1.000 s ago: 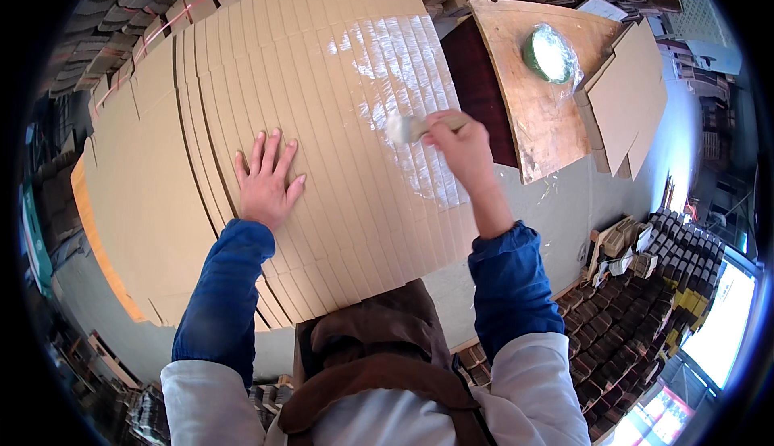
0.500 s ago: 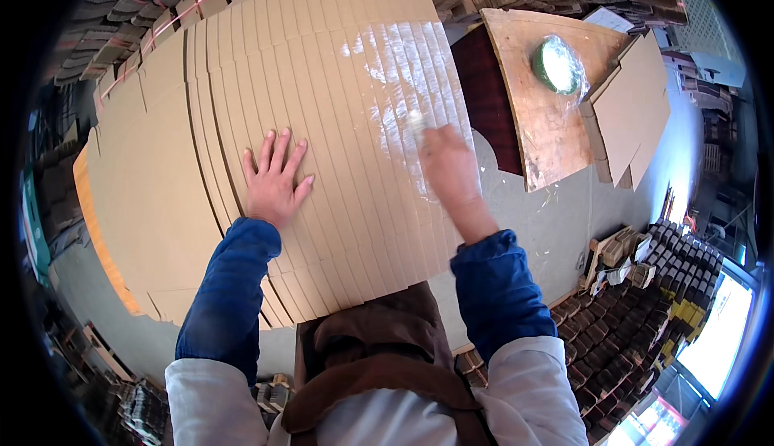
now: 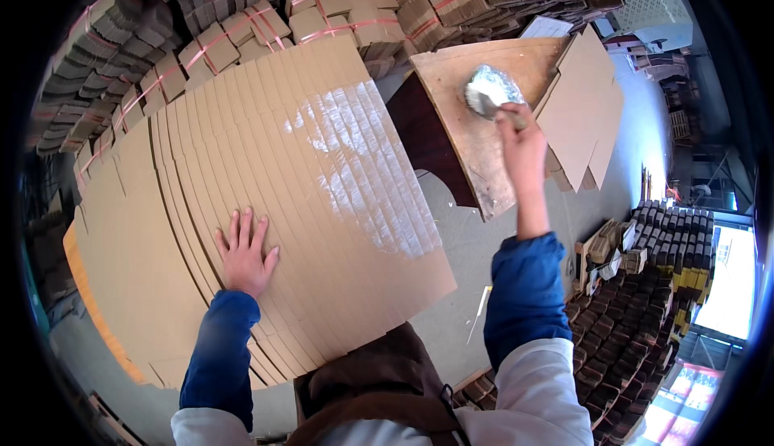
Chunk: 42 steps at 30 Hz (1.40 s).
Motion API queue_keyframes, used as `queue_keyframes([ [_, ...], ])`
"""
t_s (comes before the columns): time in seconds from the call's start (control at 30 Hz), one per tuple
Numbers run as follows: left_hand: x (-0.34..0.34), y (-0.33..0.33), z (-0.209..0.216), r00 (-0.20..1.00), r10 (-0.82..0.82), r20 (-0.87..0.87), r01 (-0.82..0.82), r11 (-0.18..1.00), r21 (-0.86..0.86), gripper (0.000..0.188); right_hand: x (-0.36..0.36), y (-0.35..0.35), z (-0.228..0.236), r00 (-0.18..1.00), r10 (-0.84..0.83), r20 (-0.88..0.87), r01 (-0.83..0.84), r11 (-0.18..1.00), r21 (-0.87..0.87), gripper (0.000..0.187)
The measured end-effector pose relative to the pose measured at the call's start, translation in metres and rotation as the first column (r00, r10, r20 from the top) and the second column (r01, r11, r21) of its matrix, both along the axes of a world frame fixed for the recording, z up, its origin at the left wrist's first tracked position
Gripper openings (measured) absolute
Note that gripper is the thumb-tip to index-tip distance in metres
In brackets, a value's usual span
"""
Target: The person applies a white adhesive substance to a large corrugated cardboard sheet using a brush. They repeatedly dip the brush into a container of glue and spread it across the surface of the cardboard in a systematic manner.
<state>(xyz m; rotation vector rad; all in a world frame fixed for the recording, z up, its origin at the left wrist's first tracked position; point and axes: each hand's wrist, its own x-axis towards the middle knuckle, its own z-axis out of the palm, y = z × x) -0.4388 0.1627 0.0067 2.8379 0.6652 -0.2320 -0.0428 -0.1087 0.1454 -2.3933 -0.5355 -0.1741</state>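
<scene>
Off the cardboard [image 3: 242,139] goes the brush [image 3: 485,106], pinched in the right hand [image 3: 522,135], over to the bowl [image 3: 509,85] on the worktop [image 3: 468,152] right of the cardboard: coating pauses! Left hand [image 3: 246,260] stays spread on the cardboard.

No words, numbers or signs are legible.

l hand [image 3: 246,260] splayed, r hand [image 3: 524,141] curled
</scene>
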Motion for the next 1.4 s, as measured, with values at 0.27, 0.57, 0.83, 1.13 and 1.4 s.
queue_keyframes([
  [0.27, -0.002, 0.003, -0.008, 0.999, -0.017, 0.03, 0.017, 1.0, 0.018, 0.069, 0.099, -0.033, -0.039, 0.996, 0.055, -0.069, -0.073, 0.956, -0.284, 0.018],
  [0.57, -0.002, 0.003, -0.011, 1.0, -0.016, 0.015, 0.016, 1.0, 0.016, 0.069, 0.13, -0.048, -0.058, 0.971, 0.185, -0.155, -0.219, 0.945, -0.242, 0.019],
  [0.83, 0.001, 0.001, -0.011, 1.0, -0.026, -0.004, 0.026, 1.0, 0.007, 0.068, 0.138, -0.076, -0.05, 0.875, 0.192, -0.444, -0.232, 0.972, -0.037, 0.016],
  [1.13, -0.003, 0.003, -0.014, 0.999, -0.033, 0.0, 0.033, 0.999, 0.035, 0.069, 0.138, -0.082, -0.042, 0.783, 0.146, -0.604, 0.069, 0.946, 0.317, 0.019],
  [1.4, -0.005, 0.004, -0.017, 0.999, -0.031, -0.019, 0.032, 0.998, 0.046, 0.07, 0.165, -0.115, -0.068, 0.504, 0.202, -0.84, 0.409, 0.801, 0.437, 0.02],
])
